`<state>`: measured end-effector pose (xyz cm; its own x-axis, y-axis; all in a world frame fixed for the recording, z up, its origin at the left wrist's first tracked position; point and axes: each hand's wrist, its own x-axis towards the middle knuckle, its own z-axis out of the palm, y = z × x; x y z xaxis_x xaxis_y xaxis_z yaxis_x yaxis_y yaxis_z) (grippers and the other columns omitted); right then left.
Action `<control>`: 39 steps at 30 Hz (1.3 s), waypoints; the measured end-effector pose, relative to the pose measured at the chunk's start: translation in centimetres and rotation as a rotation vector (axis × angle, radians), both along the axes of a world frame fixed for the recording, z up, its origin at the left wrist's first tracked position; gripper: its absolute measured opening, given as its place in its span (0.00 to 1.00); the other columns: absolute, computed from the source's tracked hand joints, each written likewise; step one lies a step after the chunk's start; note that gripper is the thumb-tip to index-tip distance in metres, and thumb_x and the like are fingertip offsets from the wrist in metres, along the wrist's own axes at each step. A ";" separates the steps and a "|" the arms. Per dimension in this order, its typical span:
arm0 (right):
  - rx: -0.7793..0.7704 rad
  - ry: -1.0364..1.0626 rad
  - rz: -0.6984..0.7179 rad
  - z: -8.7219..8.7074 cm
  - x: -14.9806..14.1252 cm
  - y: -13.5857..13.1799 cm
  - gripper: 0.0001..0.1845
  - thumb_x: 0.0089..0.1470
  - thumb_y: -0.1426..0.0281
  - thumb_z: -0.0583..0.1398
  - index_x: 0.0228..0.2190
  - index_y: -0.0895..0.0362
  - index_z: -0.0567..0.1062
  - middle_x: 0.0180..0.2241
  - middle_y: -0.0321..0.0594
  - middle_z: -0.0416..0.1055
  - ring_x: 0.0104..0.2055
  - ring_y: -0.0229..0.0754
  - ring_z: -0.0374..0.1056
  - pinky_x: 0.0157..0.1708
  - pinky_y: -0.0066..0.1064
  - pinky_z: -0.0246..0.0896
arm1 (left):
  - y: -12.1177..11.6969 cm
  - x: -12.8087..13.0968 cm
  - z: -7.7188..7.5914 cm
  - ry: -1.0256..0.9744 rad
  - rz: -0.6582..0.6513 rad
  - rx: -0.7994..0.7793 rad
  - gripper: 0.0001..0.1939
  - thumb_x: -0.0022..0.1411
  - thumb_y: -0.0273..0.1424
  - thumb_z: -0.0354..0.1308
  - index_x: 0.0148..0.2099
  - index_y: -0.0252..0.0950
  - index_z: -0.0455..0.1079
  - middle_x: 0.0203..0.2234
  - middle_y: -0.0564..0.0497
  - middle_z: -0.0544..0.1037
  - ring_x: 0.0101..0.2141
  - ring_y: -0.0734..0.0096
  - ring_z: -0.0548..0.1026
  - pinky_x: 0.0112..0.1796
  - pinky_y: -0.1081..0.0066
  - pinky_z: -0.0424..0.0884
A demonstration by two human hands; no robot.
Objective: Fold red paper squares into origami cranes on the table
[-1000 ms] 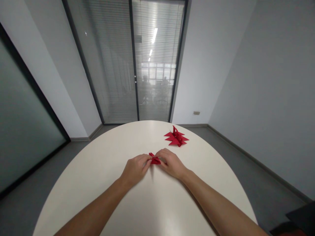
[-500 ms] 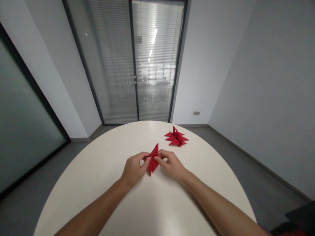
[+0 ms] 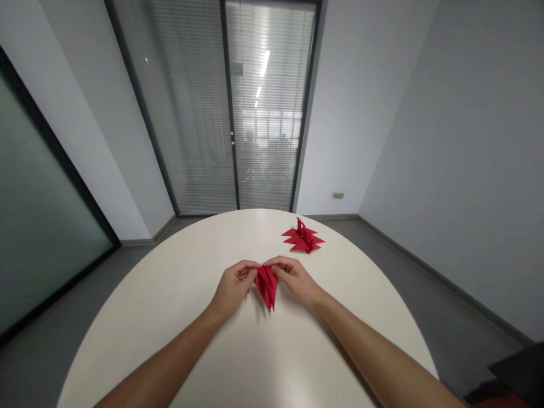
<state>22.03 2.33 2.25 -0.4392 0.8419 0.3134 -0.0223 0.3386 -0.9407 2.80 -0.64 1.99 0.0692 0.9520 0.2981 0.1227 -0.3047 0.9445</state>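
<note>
Red paper [image 3: 267, 286] has turned (table edge [image 3: 255, 211] well apart).

We pinch a folded red paper [image 3: 267, 286] in left hand [image 3: 233, 286] and right hand [image 3: 296, 281], with red origami [image 3: 301, 242] beyond it and to its right on the surface [image 3: 255, 362].

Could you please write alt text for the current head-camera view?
A person's left hand and right hand hold a folded red paper piece over a round white table. Pointed red folded paper shapes sit farther back to the right.
</note>
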 end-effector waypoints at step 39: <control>0.005 -0.121 -0.041 -1.4 0.1 0.0 0.14 0.53 0.68 0.64 0.43 0.57 0.74 0.38 0.41 0.77 0.40 0.42 0.71 0.42 0.35 0.63 | 0.8 -0.4 -0.9 0.050 0.085 -0.075 0.11 0.55 0.37 0.60 0.35 0.34 0.74 0.29 0.47 0.81 0.30 0.66 0.77 0.34 0.69 0.70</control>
<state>22.14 2.38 0.84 -0.4390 0.8585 0.2649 0.1049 0.3418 -0.9339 2.36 0.17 1.10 0.0003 0.9745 0.2245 0.1922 -0.2204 0.9563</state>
